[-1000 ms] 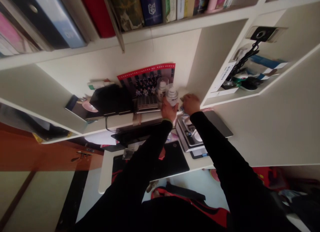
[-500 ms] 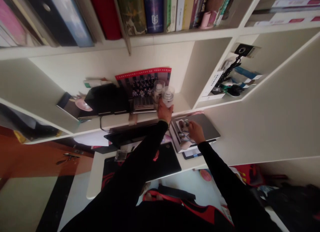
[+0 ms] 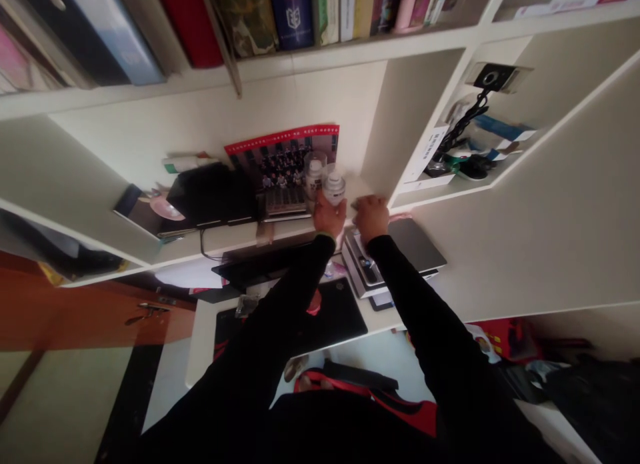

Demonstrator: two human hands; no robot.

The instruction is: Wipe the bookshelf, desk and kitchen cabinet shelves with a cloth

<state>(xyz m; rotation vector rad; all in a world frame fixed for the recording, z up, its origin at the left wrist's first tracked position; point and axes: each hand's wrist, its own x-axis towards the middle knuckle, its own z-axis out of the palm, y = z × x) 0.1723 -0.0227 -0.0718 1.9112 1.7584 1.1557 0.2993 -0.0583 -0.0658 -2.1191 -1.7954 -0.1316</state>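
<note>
- While a person in black sleeves reaches up with both arms, a white shelf unit (image 3: 150, 127) fills the wall ahead, with a row of books (image 3: 295, 14) on its upper board.
- Below it stands a white desk (image 3: 203, 344), which carries a black mat (image 3: 345, 314) and a closed grey laptop (image 3: 420, 241).
- On the middle shelf, a red-edged group photo (image 3: 283, 157) leans against the back wall, with a black box (image 3: 213, 194) to its left.
- Their left hand (image 3: 327, 217) is wrapped around the base of a small white bottle (image 3: 334, 186). The bottle stands upright near the shelf's front edge, before the photo and beside a clear jar (image 3: 314, 171).
- Their right hand (image 3: 371, 216) rests just beside the left without touching it, fingers curled at the shelf edge. Whether it grips anything cannot be told.
</note>
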